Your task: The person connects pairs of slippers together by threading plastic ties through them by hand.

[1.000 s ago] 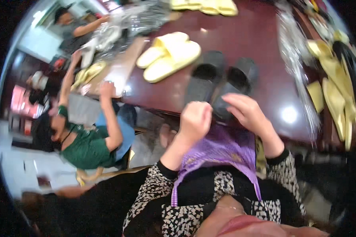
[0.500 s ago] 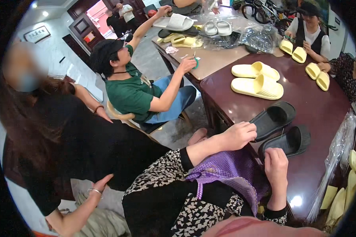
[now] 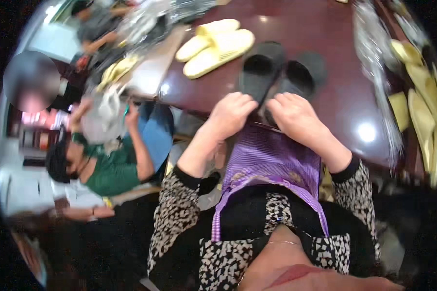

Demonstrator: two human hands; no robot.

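Observation:
A pair of black slide slippers lies side by side at the table's near edge: the left slipper (image 3: 272, 51) and the right slipper (image 3: 315, 65). Over the near end of the left one, my left hand (image 3: 230, 114) is closed, its fingertips pinched. My right hand (image 3: 296, 116) is closed just beside it, at the near end of the right slipper. The two hands almost meet. What their fingers hold, if anything, is hidden. A pair of yellow slippers (image 3: 228, 43) lies farther left on the table.
On the right, clear plastic wrapping (image 3: 374, 68) lies along the dark red table (image 3: 344, 106), beside several yellow slippers (image 3: 422, 121). A purple apron (image 3: 277, 155) hangs below my hands. At left, a person in a green shirt (image 3: 114, 169) handles a pale slipper in clear plastic (image 3: 107, 109).
The view has turned and tipped down, so the table and the person in green sit differently. My hands have drawn closer together, and both stay closed near the black slippers.

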